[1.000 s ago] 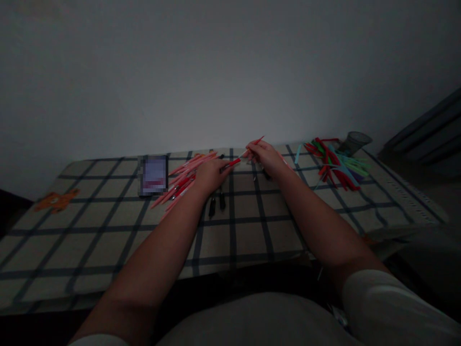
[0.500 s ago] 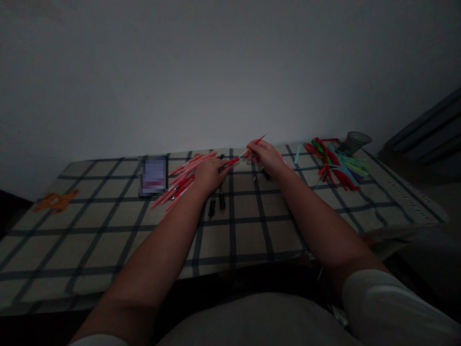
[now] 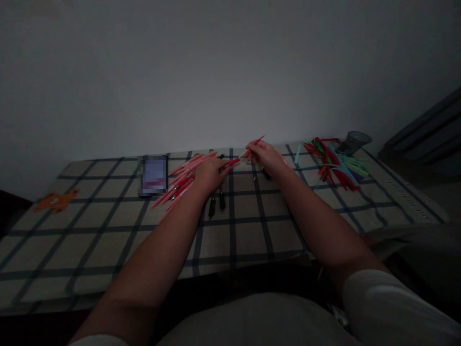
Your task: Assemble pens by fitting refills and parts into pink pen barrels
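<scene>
Near the middle of the table, my left hand is closed on a red pen barrel that points up to the right. My right hand pinches a thin red strip, whose tip sticks up past the fingers. A thin whitish piece spans the gap between the barrel and my right fingers. Pink and red pens lie in a pile beside and under my left hand. Two black pieces rest just below it. Another black piece is partly hidden by my right hand.
A dark-edged tablet-like object, blurred out, lies left of the pens. An orange figure is at the far left. Coloured strips are heaped at the right beside a dark mesh cup. A checked cloth covers the table.
Both hands have hardly moved. The red strip's tip sits very slightly lower and further left.
</scene>
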A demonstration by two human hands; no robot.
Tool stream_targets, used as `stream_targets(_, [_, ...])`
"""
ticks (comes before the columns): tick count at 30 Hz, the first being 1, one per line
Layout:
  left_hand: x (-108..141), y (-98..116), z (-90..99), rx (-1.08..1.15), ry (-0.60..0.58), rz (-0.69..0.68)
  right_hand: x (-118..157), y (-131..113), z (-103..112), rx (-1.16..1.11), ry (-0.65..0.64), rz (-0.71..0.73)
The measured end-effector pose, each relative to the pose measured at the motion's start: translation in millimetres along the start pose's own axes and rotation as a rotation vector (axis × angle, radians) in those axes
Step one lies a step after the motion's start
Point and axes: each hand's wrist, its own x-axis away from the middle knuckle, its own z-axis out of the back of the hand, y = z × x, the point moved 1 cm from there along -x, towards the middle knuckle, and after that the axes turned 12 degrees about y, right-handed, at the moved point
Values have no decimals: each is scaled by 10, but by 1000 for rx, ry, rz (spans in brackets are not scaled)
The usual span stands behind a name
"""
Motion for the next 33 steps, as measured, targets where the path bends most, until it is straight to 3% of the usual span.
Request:
stream_targets(23, [4, 62, 37, -29, -3, -48, -24, 13, 10, 60, 39, 6])
stream_targets(28, [5, 116, 64, -84, -99, -99, -12, 38, 27, 164, 10, 39])
stream_targets(33, [22, 176, 21, -82, -196, -203, 89, 18, -49, 345, -130, 84])
